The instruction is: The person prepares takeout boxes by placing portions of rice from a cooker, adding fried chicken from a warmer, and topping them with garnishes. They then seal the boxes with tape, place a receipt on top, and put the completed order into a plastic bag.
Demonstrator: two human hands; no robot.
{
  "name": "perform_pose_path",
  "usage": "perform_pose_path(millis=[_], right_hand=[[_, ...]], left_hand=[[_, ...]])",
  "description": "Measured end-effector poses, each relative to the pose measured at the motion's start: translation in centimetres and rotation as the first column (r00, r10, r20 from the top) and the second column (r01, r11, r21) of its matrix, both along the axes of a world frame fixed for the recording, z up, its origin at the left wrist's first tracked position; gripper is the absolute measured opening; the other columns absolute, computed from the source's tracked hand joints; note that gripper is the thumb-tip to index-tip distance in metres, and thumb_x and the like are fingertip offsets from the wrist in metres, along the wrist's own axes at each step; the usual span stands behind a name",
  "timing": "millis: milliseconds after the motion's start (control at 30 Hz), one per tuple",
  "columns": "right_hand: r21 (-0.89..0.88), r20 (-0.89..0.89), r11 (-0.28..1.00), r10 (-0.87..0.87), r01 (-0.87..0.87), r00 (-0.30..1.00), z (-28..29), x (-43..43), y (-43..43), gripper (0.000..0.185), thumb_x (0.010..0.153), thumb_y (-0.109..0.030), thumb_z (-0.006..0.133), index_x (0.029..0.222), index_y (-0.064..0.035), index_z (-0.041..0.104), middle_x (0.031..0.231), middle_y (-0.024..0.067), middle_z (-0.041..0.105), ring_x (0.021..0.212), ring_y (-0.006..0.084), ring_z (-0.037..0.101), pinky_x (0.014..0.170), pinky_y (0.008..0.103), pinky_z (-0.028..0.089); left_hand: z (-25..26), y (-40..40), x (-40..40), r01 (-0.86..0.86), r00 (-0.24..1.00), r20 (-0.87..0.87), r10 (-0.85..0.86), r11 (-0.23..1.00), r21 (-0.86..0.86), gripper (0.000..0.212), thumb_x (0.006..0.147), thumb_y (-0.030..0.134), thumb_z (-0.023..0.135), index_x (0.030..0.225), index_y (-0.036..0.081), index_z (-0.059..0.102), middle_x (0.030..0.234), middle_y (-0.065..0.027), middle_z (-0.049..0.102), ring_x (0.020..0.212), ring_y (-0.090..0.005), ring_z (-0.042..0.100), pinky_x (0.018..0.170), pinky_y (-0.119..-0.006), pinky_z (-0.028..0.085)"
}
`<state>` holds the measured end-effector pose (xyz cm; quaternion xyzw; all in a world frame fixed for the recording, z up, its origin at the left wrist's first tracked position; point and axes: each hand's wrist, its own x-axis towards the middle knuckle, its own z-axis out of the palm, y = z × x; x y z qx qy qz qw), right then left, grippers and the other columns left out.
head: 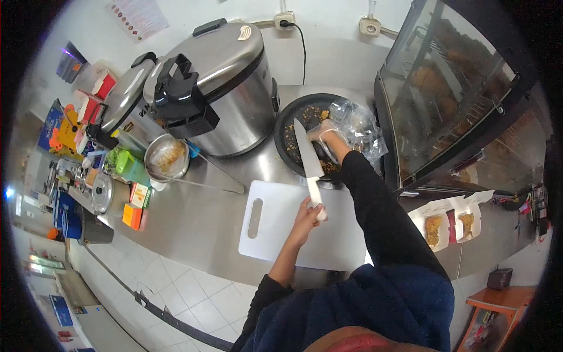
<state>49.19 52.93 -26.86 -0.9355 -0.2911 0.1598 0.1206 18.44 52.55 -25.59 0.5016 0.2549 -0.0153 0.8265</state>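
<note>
My left hand (304, 221) grips the white handle of a chef's knife (309, 152), whose wide blade points away from me over a round black pan (283, 152). Brown crumbs are scattered across the pan's bottom. Inside its right half is my right hand (326, 134), close to the blade, with clear plastic around the wrist; its fingers are partly hidden, so I cannot tell whether they hold anything. A crumpled clear plastic bag (358, 127) lies over the pan's right rim. Below the knife handle, a white cutting board (281, 229) with a slot handle lies on the counter.
Two large steel rice cookers (233, 88) stand at the back left. Metal tongs (211, 169) lie beside a steel bowl (154, 154). A glass-fronted display cabinet (440, 97) rises on the right, with an opened carton (440, 207) holding fried chicken pieces before it.
</note>
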Motion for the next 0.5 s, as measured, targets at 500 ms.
perform_pose_path(millis=[500], right_hand=[[0.253, -0.540, 0.086, 0.839, 0.964, 0.067, 4.1, -13.5, -9.4, 0.044, 0.072, -0.014, 0.057, 0.104, 0.0091, 0.040, 0.092, 0.0211, 0.053, 0.081, 0.0265, 0.057, 0.065, 0.0327, 0.053]], left_hand=[[-3.8, 9.7, 3.7, 0.017, 1.000, 0.008, -0.022, 0.914, 0.404, 0.025, 0.086, 0.030, 0.047, 0.094, 0.007, 0.054, 0.083, -0.0026, 0.055, 0.068, -0.0093, 0.048, 0.059, -0.022, 0.040]])
